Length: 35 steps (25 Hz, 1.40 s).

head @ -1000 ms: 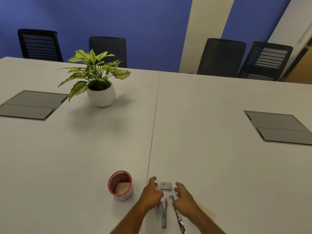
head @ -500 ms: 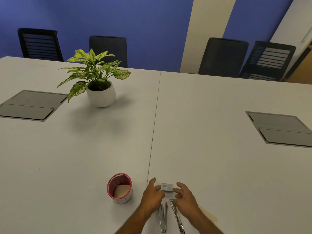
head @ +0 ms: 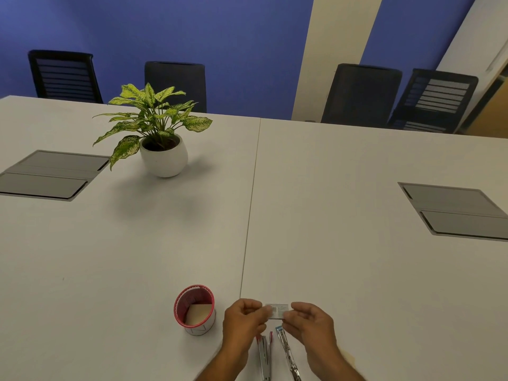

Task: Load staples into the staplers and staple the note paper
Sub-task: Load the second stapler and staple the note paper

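- red stapler (head: 264, 358) and blue stapler (head: 287, 353) running off bottom edge, tops hiding under hands
- staple box (head: 279, 311) print blurring, ends covered by fingers
- note paper (head: 348, 361) mostly hiding behind right hand (head: 310, 329)

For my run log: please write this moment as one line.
step: staples not loaded | hands: left and right pinch staple box | staplers: on table

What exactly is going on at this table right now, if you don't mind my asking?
A person is holding a small staple box between both hands, the left hand and right hand each pinching an end just above the white table. Two opened staplers, one with red trim and one with blue trim, lie below the hands, not yet loaded as far as can be seen. A red mesh cup stands to the left.
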{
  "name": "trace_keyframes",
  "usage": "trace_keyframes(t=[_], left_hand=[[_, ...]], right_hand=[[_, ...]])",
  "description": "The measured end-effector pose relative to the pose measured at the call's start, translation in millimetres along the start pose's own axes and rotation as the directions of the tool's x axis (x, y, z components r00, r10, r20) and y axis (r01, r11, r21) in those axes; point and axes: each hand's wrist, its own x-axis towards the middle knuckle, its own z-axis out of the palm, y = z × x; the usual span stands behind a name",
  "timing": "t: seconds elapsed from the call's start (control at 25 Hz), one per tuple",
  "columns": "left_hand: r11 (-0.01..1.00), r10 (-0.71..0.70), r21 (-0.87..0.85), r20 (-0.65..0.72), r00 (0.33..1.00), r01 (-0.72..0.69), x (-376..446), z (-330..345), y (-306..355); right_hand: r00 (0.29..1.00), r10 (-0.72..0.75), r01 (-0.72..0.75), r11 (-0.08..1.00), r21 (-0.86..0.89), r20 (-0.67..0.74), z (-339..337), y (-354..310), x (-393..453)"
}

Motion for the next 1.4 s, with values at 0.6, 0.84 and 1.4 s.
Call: trace_keyframes(t=[0.6, 0.84, 1.4], left_hand=[[0.998, -0.023, -0.049, 0.035, 0.999, 0.025, -17, -2, 2], [0.997, -0.021, -0.077, 0.026, 0.999, 0.023, -19, -6, -2], [0.998, 0.006, -0.068, 0.014, 1.000, -0.005, -26, -7, -9]], right_hand=[[0.994, -0.081, 0.082, 0.997, -0.009, 0.077, -3, -6, -19], [0.995, -0.092, 0.095, 0.991, -0.091, 0.045, -4, -8, -25], [0.941, -0.315, 0.328, 0.765, -0.554, 0.122, 1, -22, -43]])
